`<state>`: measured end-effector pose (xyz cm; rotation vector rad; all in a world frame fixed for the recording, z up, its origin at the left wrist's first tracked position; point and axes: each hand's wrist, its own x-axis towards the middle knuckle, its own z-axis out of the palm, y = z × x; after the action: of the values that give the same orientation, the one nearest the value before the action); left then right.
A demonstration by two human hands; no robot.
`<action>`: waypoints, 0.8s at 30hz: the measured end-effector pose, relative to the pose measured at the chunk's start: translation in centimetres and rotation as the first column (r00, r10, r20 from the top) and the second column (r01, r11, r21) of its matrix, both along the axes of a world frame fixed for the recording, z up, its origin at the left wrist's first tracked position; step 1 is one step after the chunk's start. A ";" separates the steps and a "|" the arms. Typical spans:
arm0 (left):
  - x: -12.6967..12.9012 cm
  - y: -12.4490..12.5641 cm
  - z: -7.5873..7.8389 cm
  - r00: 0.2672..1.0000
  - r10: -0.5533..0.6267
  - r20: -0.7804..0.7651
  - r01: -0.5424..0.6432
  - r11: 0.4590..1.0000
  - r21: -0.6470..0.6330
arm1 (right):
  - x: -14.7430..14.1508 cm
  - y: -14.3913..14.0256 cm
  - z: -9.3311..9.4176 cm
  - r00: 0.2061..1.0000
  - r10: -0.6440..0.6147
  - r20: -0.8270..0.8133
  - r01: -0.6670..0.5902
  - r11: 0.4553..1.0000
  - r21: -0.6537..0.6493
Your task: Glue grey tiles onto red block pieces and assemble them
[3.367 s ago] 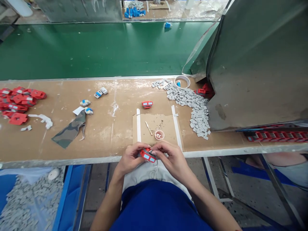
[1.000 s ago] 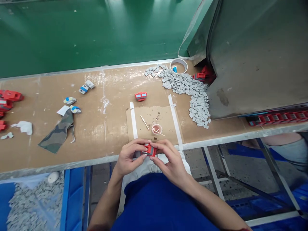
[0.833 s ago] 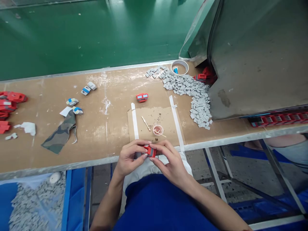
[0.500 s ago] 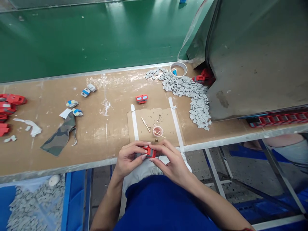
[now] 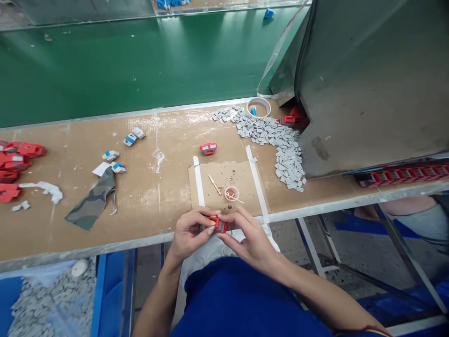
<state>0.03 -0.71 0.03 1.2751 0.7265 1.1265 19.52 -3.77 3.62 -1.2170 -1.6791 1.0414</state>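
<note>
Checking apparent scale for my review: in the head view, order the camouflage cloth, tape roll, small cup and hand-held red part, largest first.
1. Camouflage cloth
2. Tape roll
Not ranked: small cup and red part; they look close, and the part is partly hidden.

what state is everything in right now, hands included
left hand: pinching the held red part
right hand: pinching the same part
held red part: gripped from both sides
lone red part: resting, untouched
small cup: open, thin stick poking out
loose stick: lying apart from the small cup
gray tiles: loose, spread in a curve
tape roll: flat, around a blue piece
camouflage cloth: lying loose
red pile: heaped
</note>
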 end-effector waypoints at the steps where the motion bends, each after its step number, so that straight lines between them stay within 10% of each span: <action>1: 0.1 0.0 0.0 1.000 -0.010 0.007 0.010 1.000 -0.001 | -0.1 -0.2 -0.3 0.998 -0.036 -0.058 0.034 0.999 -0.033; 7: 0.1 -0.2 -0.5 0.992 -0.090 -0.089 0.093 0.995 0.024 | -0.5 -1.1 -1.7 0.867 -0.227 -0.443 0.089 0.947 -0.310; 24: 0.0 0.8 0.1 0.929 -0.032 -0.369 0.163 0.930 0.329 | 1.0 -0.5 -1.0 0.997 0.027 0.067 -0.025 0.999 -0.026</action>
<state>0.07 0.13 0.11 1.8399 0.7335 0.9781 20.53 -4.23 2.66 -1.2617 -1.7423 1.0506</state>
